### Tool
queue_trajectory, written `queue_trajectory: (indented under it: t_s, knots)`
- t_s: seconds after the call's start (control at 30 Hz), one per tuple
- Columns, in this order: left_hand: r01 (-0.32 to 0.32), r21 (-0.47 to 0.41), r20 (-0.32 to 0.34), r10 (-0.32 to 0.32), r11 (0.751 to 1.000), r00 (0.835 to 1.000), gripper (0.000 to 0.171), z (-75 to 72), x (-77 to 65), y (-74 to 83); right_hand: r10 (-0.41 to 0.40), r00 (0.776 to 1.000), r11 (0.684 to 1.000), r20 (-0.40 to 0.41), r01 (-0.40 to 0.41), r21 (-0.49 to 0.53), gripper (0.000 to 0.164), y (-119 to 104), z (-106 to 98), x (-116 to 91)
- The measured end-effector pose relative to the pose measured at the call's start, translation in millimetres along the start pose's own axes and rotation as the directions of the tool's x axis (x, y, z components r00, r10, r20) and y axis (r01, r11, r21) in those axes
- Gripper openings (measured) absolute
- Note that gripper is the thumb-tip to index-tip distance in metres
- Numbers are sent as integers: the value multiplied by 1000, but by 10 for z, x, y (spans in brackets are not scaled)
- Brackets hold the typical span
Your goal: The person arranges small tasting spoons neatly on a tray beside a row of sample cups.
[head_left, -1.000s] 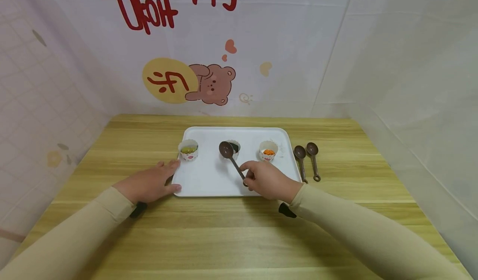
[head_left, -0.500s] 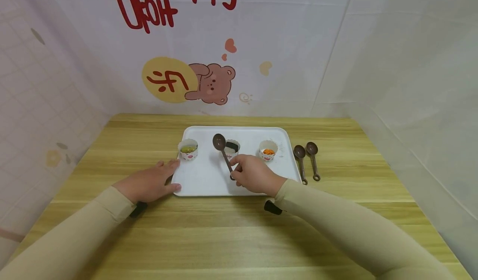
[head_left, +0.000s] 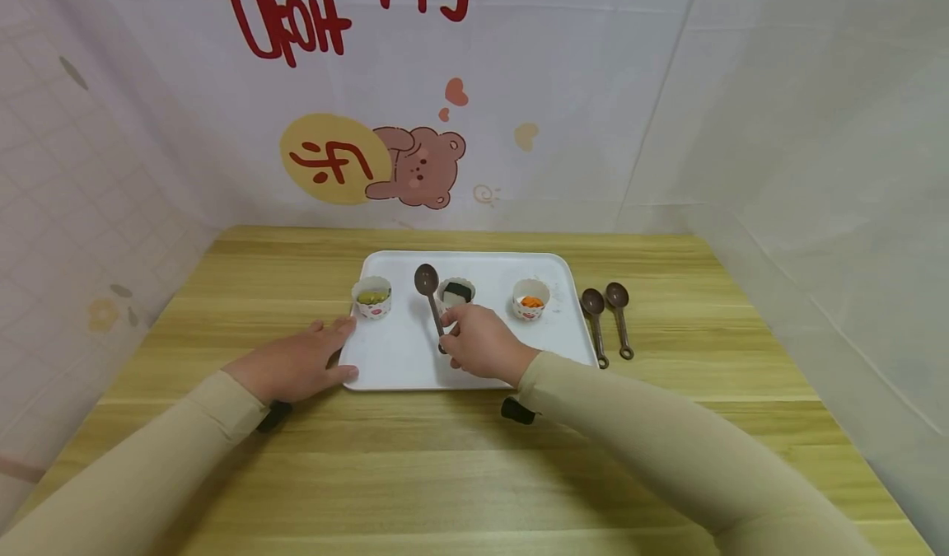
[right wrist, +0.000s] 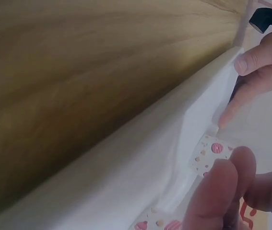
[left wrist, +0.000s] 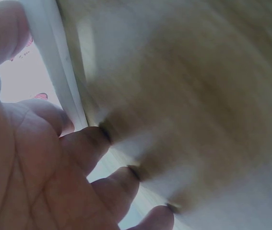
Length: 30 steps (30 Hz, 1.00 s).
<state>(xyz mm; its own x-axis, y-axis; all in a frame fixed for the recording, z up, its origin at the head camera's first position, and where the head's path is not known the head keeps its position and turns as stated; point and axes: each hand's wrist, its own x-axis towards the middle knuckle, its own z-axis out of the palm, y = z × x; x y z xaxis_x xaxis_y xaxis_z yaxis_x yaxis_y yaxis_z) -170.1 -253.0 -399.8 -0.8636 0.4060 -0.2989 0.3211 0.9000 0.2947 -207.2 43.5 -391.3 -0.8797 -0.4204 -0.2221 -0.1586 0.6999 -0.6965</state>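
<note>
Head view: right hand [head_left: 483,342] pinches spoon [head_left: 427,281], left hand [head_left: 292,366] apart.

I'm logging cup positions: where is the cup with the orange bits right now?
In the head view, the cup with the orange bits stands on the right part of the white tray, left of the two loose brown spoons.

A pink cartoon bear [head_left: 430,169] is printed on the white back cloth [head_left: 586,70]. Just left of the bear, touching its paws, is a yellow disc [head_left: 348,185] bearing a red character. Above it sit a larger coral heart [head_left: 455,92] and a smaller coral heart [head_left: 444,114]; to its right is a pale yellow heart [head_left: 525,136]. Red lettering [head_left: 331,25] runs above it. Well left of it hangs a grid-patterned side cloth [head_left: 74,169], well right a creased side cloth [head_left: 801,169]; below it spreads the wood-grain tabletop [head_left: 445,490].
</note>
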Motion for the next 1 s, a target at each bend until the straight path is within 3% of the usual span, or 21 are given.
queue_trajectory:
  t_s: [1.0]
  knots:
    - [18,6,8,-18,1000,1000,90,15,20,0,139,990,990,-35,-140,1,24,-197,284,223]
